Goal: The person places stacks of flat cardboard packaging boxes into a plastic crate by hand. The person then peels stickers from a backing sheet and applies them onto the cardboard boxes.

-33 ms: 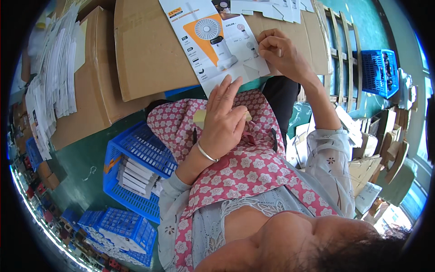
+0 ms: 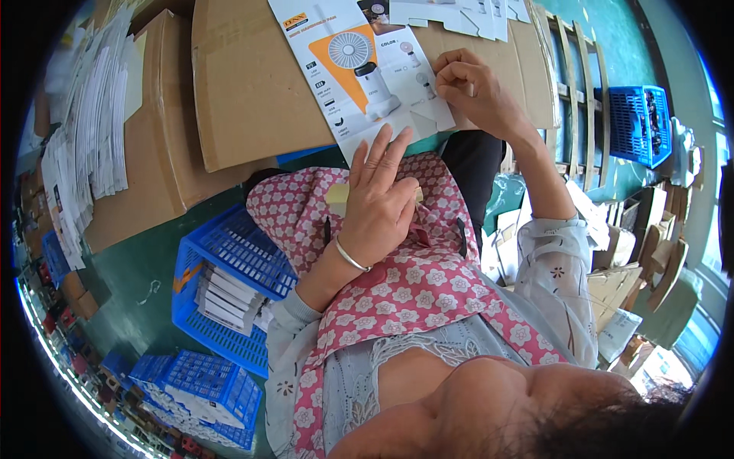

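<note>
A white and orange printed carton (image 2: 336,73) with a fan picture lies flat on a brown cardboard box (image 2: 252,84), its near end jutting past the box edge. My left hand (image 2: 380,187) is at that near end, fingers stretched and apart, their tips on or just over the card. A pale yellow strip (image 2: 336,195) passes behind this hand; whether the palm touches it is hidden. My right hand (image 2: 478,92) is at the carton's right edge with curled fingers pinched together. Its fingertips meet the edge, but what lies between them cannot be made out.
More flat printed cartons (image 2: 451,17) lie at the far side of the box. On the left, stacked white card (image 2: 99,115) rests on another cardboard box (image 2: 145,164). Blue crates (image 2: 222,314) stand on the floor at left, another blue crate (image 2: 641,126) beyond a wooden pallet (image 2: 577,99).
</note>
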`<state>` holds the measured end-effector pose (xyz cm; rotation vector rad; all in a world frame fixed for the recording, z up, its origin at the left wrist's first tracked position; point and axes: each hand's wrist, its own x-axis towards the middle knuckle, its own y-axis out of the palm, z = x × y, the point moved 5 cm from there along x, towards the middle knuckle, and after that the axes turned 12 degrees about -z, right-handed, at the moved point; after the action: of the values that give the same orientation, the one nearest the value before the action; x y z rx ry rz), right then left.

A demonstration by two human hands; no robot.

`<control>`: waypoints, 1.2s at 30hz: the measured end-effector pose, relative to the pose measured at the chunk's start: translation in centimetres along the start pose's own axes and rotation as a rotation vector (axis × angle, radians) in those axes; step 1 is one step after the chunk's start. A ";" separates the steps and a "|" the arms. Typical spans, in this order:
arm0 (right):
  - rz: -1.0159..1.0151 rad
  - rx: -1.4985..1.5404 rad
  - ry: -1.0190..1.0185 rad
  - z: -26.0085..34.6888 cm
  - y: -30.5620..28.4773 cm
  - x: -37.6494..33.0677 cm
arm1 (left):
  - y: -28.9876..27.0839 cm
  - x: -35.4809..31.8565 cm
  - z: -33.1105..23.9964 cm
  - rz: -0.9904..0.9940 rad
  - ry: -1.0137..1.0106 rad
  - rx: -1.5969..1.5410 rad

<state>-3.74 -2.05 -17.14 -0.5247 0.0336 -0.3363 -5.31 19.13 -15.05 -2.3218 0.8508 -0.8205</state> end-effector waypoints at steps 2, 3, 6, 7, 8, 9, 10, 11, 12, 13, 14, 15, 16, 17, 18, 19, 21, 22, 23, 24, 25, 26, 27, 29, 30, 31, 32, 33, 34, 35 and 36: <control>0.058 -0.058 -0.065 0.7 0.5 0.3 | 0.7 -0.1 0.8 -0.020 -0.030 0.058; 0.061 -0.062 -0.062 0.9 0.5 0.4 | 0.7 -0.2 1.1 -0.032 -0.055 0.091; 0.131 -0.074 -0.095 1.5 1.2 0.5 | 0.6 -0.3 1.5 -0.016 -0.051 0.091; 0.137 -0.106 -0.135 1.7 1.4 0.5 | 0.5 -0.4 1.3 -0.008 -0.047 0.099; 0.142 -0.139 -0.174 1.8 1.6 0.4 | 0.5 -0.4 1.3 -0.005 -0.052 0.098; 0.145 -0.138 -0.171 1.7 1.5 0.5 | 0.5 -0.4 1.2 0.002 -0.046 0.114; 0.144 -0.156 -0.211 1.8 1.5 0.6 | 0.6 -0.4 1.2 0.009 -0.040 0.129; 0.143 -0.174 -0.250 1.8 1.5 0.6 | 0.5 -0.4 1.2 0.010 -0.042 0.126; 0.146 -0.173 -0.249 1.7 1.5 0.6 | 0.6 -0.4 1.2 0.018 -0.049 0.128; 0.143 -0.172 -0.276 1.7 1.5 0.6 | 0.6 -0.5 1.3 0.025 -0.055 0.129; 0.140 -0.170 -0.303 1.7 1.4 0.5 | 0.6 -0.5 1.2 0.025 -0.058 0.127; 0.143 -0.170 -0.302 1.8 1.4 0.5 | 0.5 -0.5 1.2 0.023 -0.062 0.124; 0.141 -0.165 -0.289 2.1 1.4 0.5 | 0.5 -0.6 1.2 0.020 -0.067 0.120; 0.139 -0.159 -0.276 2.2 1.4 0.5 | 0.5 -0.6 1.3 0.018 -0.070 0.119; 0.138 -0.161 -0.274 2.2 1.4 0.4 | 0.5 -0.6 1.3 0.021 -0.069 0.123; 0.145 -0.185 -0.273 2.0 1.5 0.4 | 0.5 -0.6 1.3 0.023 -0.068 0.127; 0.152 -0.209 -0.273 2.0 1.5 0.4 | 0.6 -0.6 1.3 0.027 -0.071 0.123; 0.147 -0.221 -0.279 2.1 1.6 0.4 | 0.6 -0.6 1.4 0.030 -0.075 0.122; 0.142 -0.232 -0.285 2.1 1.6 0.4 | 0.6 -0.7 1.4 0.030 -0.076 0.122; 0.143 -0.232 -0.285 2.1 1.6 0.4 | 0.6 -0.7 1.4 0.028 -0.071 0.122; 0.131 -0.235 -0.301 2.0 1.6 0.3 | 0.6 -0.7 1.4 0.027 -0.068 0.122; 0.120 -0.237 -0.318 2.1 1.6 0.3 | 0.6 -0.7 1.4 0.026 -0.068 0.122; 0.120 -0.237 -0.317 2.1 1.6 0.3 | 0.5 -0.6 1.4 0.027 -0.072 0.117; 0.134 -0.241 -0.309 2.4 1.6 0.3 | 0.5 -0.7 1.4 0.029 -0.076 0.112; 0.134 -0.241 -0.309 2.4 1.7 0.3 | 0.5 -0.7 1.4 0.025 -0.077 0.106; 0.132 -0.257 -0.314 2.4 1.7 0.3 | 0.5 -0.7 1.4 0.021 -0.077 0.100; 0.130 -0.273 -0.319 2.5 1.8 0.3 | 0.5 -0.7 1.5 0.022 -0.078 0.100; 0.131 -0.272 -0.319 2.6 1.8 0.2 | 0.5 -0.8 1.5 0.024 -0.078 0.103; 0.119 -0.287 -0.324 2.8 1.9 0.2 | 0.5 -0.8 1.5 0.025 -0.077 0.105; 0.106 -0.301 -0.330 2.8 1.9 0.1 | 0.5 -0.7 1.6 0.027 -0.077 0.106; 0.105 -0.300 -0.326 2.8 2.0 0.1 | 0.5 -0.7 1.5 0.026 -0.077 0.103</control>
<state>-2.73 0.88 -15.67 -0.8669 -0.2065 -0.1399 -4.87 19.67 -16.61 -2.2330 0.7862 -0.7413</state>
